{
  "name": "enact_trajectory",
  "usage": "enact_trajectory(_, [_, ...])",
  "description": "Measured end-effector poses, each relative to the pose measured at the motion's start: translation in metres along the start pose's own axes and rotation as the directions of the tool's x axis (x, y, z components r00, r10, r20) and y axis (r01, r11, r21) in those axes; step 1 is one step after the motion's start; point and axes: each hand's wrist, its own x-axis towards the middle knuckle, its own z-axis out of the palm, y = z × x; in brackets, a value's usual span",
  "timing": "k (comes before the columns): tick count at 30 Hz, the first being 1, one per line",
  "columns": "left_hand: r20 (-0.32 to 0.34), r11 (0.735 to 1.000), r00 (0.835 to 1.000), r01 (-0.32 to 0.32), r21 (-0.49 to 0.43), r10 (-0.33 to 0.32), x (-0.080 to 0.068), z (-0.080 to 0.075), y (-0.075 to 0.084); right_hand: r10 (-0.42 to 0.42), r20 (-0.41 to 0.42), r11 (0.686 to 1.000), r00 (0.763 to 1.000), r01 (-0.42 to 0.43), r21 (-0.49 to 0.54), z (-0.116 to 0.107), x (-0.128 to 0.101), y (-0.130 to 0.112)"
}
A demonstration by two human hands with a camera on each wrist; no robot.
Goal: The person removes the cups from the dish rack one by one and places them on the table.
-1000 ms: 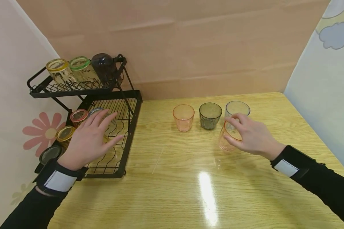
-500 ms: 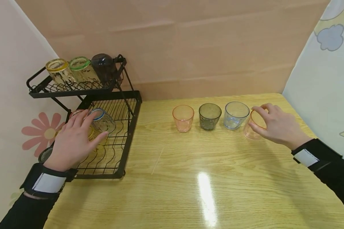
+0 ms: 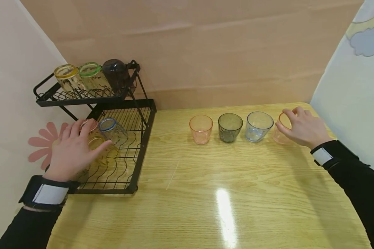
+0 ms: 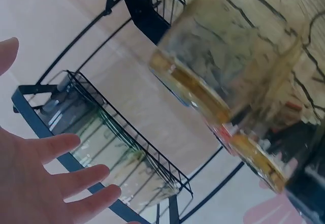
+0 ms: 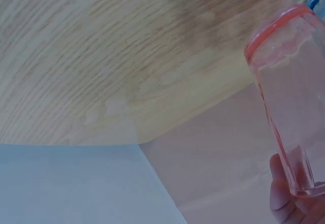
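My right hand (image 3: 291, 122) holds an orange-rimmed clear glass (image 3: 281, 133) at the right end of a row on the yellow wooden table (image 3: 224, 193). In the right wrist view a fingertip (image 5: 281, 193) presses the glass (image 5: 284, 107) low on its side. The row holds an orange glass (image 3: 201, 129), a dark green glass (image 3: 230, 127) and a clear bluish glass (image 3: 258, 126). My left hand (image 3: 81, 138) lies with spread fingers (image 4: 61, 183) over a yellow-rimmed glass (image 3: 104, 154) on the lower tier of a black wire rack (image 3: 140, 152).
On the lower tier also lie a pink-rimmed glass (image 3: 88, 123) and a blue-rimmed glass (image 3: 113, 131). The upper tier carries a yellow-rimmed glass (image 3: 67, 79), a green-rimmed glass (image 3: 92, 76) and a dark glass (image 3: 116, 74). Walls close in at left, back and right.
My right hand has carried the orange-rimmed glass from in front of the row to its right end. My left hand has drifted left over the glasses on the lower tier.
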Motion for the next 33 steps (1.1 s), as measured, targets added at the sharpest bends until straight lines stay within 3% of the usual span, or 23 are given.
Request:
enact_trajectory(5, [-0.031,0.999,0.999,0.027,0.027,-0.026,0.002,-0.003,-0.009,0.018,0.017,1.000,1.000,-0.019,0.007,0.008,0.004,0.002])
enact_trajectory(9, [-0.004,0.997,0.997,0.078,0.020,-0.078,0.004,-0.006,-0.011,0.032,0.019,0.999,0.999,-0.032,0.009,0.012,0.005,0.004])
enact_trajectory(17, [-0.016,0.990,0.990,0.139,-0.021,-0.139,0.007,-0.003,-0.007,0.039,0.019,0.999,0.999,-0.039,0.006,0.018,0.005,0.002])
enact_trajectory(21, [-0.021,0.988,0.988,0.154,-0.024,-0.154,0.011,0.000,-0.003,0.055,0.069,0.998,0.996,-0.056,0.014,0.015,0.006,0.001])
enact_trajectory(25, [0.010,0.979,0.979,0.204,-0.013,-0.204,0.014,0.003,-0.001,0.075,0.120,0.996,0.990,-0.080,0.038,0.006,0.010,-0.001])
enact_trajectory(28, [0.041,0.972,0.972,0.233,-0.010,-0.233,0.016,0.005,-0.001,0.067,0.102,0.996,0.993,-0.073,0.055,-0.007,0.016,-0.006])
enact_trajectory(33, [0.051,0.978,0.978,0.206,-0.034,-0.204,0.019,0.009,-0.003,0.020,0.064,0.996,0.998,-0.025,0.082,-0.037,0.027,-0.024])
